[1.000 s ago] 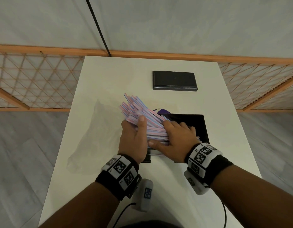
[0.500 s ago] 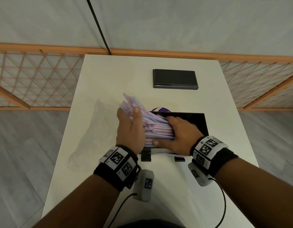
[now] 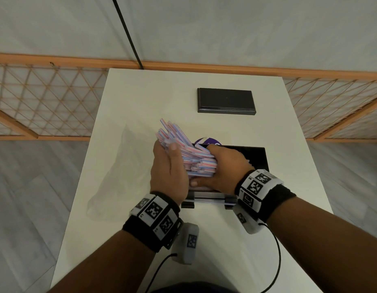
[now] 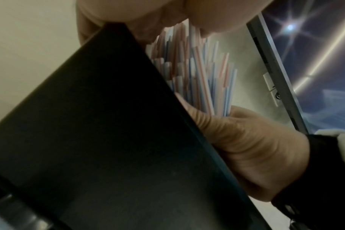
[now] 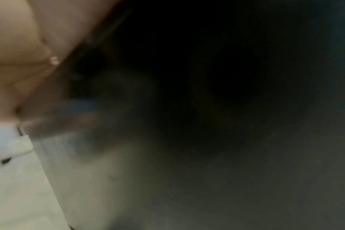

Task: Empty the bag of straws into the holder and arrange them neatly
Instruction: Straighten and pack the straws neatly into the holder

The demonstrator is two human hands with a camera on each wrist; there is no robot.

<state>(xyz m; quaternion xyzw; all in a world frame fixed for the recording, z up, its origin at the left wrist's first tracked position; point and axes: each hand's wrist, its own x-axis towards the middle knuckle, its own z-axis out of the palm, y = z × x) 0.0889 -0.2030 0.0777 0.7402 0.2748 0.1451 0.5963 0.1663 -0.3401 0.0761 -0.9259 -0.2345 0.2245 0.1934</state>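
left hand (image 3: 169,176) slid up straws (image 3: 196,160), right hand (image 3: 224,168) gripping

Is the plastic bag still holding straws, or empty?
Looks empty: the clear bag lies flat on the table, while both hands hold the straws.

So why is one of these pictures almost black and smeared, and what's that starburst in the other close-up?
Right wrist view: dark and blurred, too close to the black holder to focus. Left wrist view: the starburst is glare from a ceiling light; the straws are slightly soft. Head view: evenly lit and sharp, though the wide lens bends the wooden rail.
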